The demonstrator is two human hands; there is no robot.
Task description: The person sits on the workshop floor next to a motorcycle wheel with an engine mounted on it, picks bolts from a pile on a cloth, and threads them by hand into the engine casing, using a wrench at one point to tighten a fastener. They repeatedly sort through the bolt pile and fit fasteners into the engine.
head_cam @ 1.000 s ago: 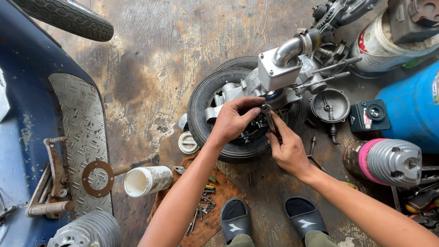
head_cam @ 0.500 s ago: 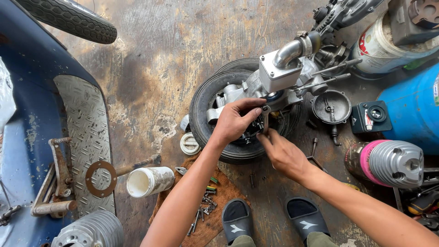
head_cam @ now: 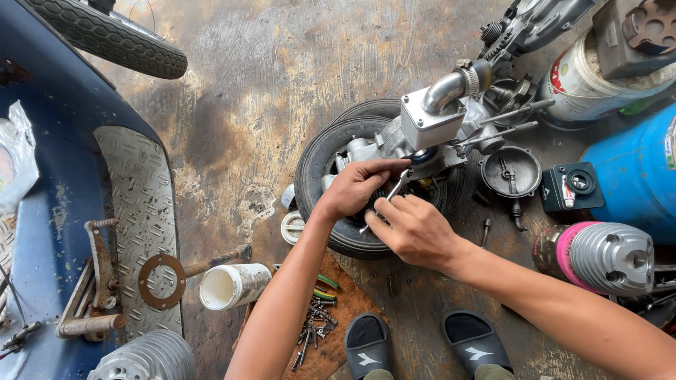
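wrench (head_cam: 391, 195) gripped in right hand (head_cam: 415, 229) | long axis runs up-right to engine casing (head_cam: 429, 130) atop tyre (head_cam: 317, 158) | left hand (head_cam: 355, 188) clasps casing beside wrench head, nearer

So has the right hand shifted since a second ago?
Yes. The right hand has slid slightly left and down across the small tyre, drawing away from the round black cover.

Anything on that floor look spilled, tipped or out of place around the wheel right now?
Yes. A white cup lies tipped on its side left of the left hand, open mouth showing. Loose screws and bolts are scattered on the board beside the sandals. The right hand holds a wrench at the engine on the wheel.
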